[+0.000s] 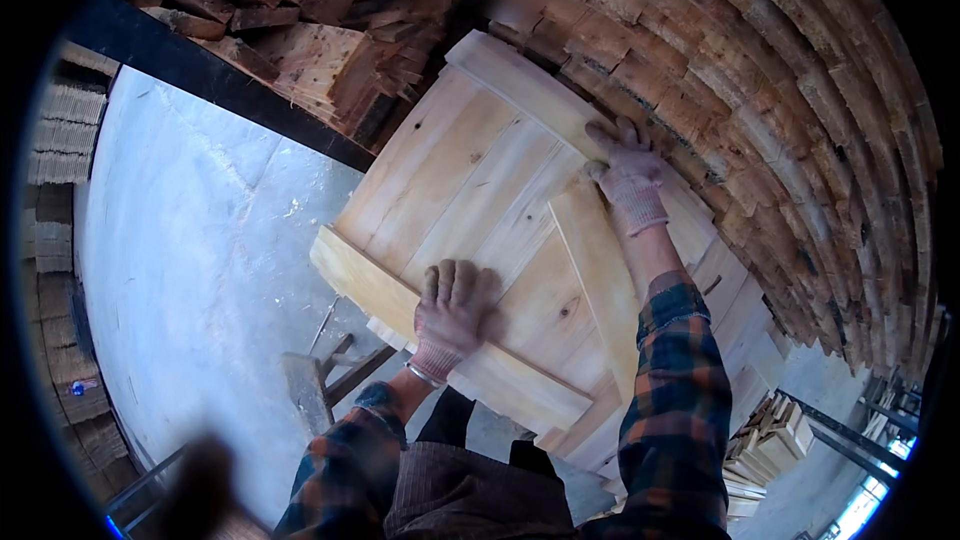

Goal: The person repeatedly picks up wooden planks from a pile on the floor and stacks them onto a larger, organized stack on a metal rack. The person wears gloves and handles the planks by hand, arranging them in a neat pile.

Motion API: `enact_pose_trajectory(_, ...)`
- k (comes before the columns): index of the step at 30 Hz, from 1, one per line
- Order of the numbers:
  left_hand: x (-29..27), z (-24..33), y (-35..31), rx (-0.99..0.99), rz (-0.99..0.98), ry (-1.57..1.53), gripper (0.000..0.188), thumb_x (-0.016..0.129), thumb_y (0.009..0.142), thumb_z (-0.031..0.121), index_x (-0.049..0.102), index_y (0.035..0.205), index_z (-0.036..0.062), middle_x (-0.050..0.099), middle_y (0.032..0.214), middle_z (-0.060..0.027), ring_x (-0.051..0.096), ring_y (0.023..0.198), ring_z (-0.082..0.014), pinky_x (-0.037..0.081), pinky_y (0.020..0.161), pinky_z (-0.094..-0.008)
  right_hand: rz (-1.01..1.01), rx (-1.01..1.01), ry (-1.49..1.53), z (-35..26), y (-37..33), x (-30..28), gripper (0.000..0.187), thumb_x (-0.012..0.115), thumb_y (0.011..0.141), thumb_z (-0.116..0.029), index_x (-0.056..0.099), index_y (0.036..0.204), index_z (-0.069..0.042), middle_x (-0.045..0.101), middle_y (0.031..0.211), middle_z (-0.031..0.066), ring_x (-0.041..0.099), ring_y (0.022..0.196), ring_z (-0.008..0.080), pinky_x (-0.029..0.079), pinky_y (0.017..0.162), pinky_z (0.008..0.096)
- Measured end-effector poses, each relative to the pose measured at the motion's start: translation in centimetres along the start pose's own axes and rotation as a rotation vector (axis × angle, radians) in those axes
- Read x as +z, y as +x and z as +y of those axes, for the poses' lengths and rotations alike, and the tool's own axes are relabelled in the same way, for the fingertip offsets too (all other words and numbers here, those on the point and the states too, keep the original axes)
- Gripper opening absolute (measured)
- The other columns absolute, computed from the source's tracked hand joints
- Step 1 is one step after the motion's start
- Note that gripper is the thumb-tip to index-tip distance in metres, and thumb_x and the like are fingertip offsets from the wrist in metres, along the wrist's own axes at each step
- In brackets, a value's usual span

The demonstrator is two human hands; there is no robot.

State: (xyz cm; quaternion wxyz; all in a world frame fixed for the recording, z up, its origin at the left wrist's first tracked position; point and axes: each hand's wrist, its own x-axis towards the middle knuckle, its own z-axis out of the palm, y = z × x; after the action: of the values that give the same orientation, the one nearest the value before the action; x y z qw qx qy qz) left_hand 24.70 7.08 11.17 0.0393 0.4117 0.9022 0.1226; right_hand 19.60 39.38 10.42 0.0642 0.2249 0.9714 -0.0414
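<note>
A pale wooden panel [470, 175] of several boards side by side lies tilted in front of me. One batten [520, 90] runs along its far edge, and another batten [530, 385] along its near edge. My left hand [450, 305], in a stained work glove, rests on the near batten with its fingers stretched onto the boards. My right hand [630, 175], gloved too, lies with fingers apart at the far batten's right part. Below it a wooden slat [597, 275] lies slantwise across the panel, partly behind my right forearm. Whether anything is fixed cannot be seen.
Stacked wood pieces [780, 130] rise like a wall along the far right. More cut wood [300, 60] is piled behind a dark beam [220, 70]. Pale floor [190, 230] spreads at left, near a wooden stand [310, 390]. Loose slats [770, 440] lie low right.
</note>
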Motion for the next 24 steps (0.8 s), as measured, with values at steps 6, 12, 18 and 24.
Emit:
enact_pose_trajectory(6,-0.4,-0.7,-0.6,-0.017,-0.025,-0.015,0.058,0.065,0.072,0.033,0.053,0.122,0.0060,0.048,0.118,-0.0198,0.044,0.117,-0.0394,0.032,0.103,-0.0539,-0.033,-0.036,0.128,-1.6,0.0,0.6,0.049,0.070,0.079,-0.034,0.059,0.126,-0.036,0.038,0.147,0.0053,0.035,0.134,0.0339,0.037,0.105,0.0447)
enact_pose_trajectory(12,-0.2,0.2,0.0,0.015,-0.028,0.014,0.058,0.065,0.074,0.034,0.052,0.123,0.0054,0.048,0.120,-0.0196,0.044,0.118,-0.0404,0.031,0.105,-0.0538,0.183,-0.110,0.073,-0.1,-0.8,1.5,0.057,0.071,0.077,-0.031,0.055,0.132,-0.030,0.047,0.138,0.0103,0.044,0.125,0.0338,0.037,0.105,0.0429)
enact_pose_trajectory(18,2.5,-1.5,-2.1,-0.041,-0.150,0.178,0.069,0.058,0.084,0.041,0.040,0.143,0.0084,0.040,0.142,-0.0209,0.032,0.135,-0.0426,0.022,0.114,-0.0535,-0.040,0.000,0.011,2.6,-17.5,1.1,0.080,0.074,0.073,-0.040,0.039,0.142,-0.018,0.058,0.113,0.0162,0.056,0.104,0.0289,0.046,0.081,0.0447)
enact_pose_trajectory(24,4.7,-2.1,-2.7,0.046,-0.039,0.273,0.077,0.056,0.084,0.052,0.035,0.147,0.0130,0.040,0.145,-0.0187,0.033,0.136,-0.0384,0.021,0.115,-0.0516,-0.078,0.144,0.119,0.9,-25.8,1.8,0.081,0.078,0.063,-0.034,0.045,0.137,-0.024,0.055,0.114,0.0149,0.056,0.105,0.0308,0.047,0.078,0.0422)
